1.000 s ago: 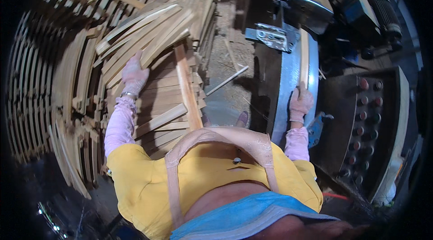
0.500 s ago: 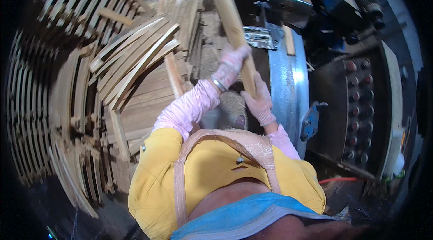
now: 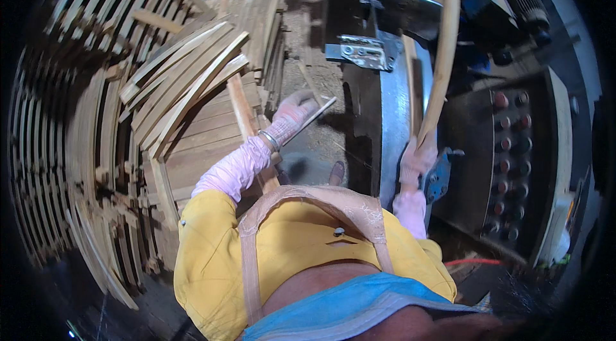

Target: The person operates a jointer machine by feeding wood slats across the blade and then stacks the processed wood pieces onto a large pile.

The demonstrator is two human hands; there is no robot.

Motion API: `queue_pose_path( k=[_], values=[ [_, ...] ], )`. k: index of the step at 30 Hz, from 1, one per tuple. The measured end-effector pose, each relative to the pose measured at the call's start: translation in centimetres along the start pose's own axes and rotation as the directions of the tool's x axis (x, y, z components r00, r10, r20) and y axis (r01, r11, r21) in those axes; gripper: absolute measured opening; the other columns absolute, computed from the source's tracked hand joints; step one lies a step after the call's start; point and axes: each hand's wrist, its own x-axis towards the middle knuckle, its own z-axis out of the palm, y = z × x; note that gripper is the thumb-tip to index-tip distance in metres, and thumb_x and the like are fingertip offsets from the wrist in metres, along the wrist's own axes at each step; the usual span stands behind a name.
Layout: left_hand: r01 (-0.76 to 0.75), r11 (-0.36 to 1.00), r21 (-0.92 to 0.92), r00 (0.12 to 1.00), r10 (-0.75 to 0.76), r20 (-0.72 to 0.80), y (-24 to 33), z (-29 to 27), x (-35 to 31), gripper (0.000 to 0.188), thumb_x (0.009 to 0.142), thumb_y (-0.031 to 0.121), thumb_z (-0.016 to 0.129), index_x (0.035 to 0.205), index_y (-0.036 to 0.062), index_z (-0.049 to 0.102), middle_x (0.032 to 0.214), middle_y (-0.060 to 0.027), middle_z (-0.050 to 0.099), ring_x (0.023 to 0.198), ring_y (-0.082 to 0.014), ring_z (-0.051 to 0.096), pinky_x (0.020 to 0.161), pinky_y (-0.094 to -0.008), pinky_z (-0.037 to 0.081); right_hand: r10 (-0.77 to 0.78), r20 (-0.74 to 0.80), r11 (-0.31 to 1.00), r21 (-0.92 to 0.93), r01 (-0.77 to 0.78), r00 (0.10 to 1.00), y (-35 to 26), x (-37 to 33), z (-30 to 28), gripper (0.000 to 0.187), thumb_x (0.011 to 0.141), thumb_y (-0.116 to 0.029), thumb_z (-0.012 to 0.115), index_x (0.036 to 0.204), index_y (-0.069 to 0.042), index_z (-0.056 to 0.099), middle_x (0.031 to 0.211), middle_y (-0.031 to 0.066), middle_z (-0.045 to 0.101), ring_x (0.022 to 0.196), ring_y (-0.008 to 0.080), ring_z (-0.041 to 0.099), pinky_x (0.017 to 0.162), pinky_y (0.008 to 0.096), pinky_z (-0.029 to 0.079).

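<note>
A long wooden board [image 3: 441,68] slants over the metal machine bed [image 3: 391,116] on the right. My right hand [image 3: 418,160], in a light pink knit glove, is closed around its near end. My left hand [image 3: 296,113], gloved alike with a metal band at the wrist, is closed on a thin wood strip [image 3: 317,116] over the gap between the wood pile and the machine. Another narrow sliver [image 3: 309,81] rises beside those fingers; whether they hold it too is unclear. On the bed, left of the board, lies a narrow wooden piece [image 3: 409,78].
Left of me, loose curved slats [image 3: 186,84] top a stack of boards [image 3: 199,155], with racks of slats [image 3: 42,155] farther left. A metal clamp block [image 3: 362,52] sits at the bed's far left edge. Right stands a control panel [image 3: 513,161] with several buttons.
The board has swung right, from the gap to over the machine bed, in my right hand alone. My left hand has let go of it, moved left and down, and now holds a thin strip.
</note>
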Motion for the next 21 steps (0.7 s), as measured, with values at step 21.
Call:
queue_pose_path(
  k=[21],
  values=[
    [0.447, 0.443, 0.777, 0.867, -0.001, -0.499, -2.5, -34.5, 7.2, 0.069, 0.096, 0.066, 0.051, 0.137, 0.0118, 0.062, 0.140, -0.0170, 0.062, 0.133, -0.0334, 0.056, 0.110, -0.0451, 0.043, 0.005, 0.343, 0.976, -0.204, 0.069, 0.939, 2.8, -13.0, -9.2, 0.057, 0.095, -0.030, 0.063, 0.145, -0.004, 0.055, 0.129, 0.0243, 0.065, 0.114, 0.0452, 0.060, 0.098, 0.0527, 0.047]
  ],
)
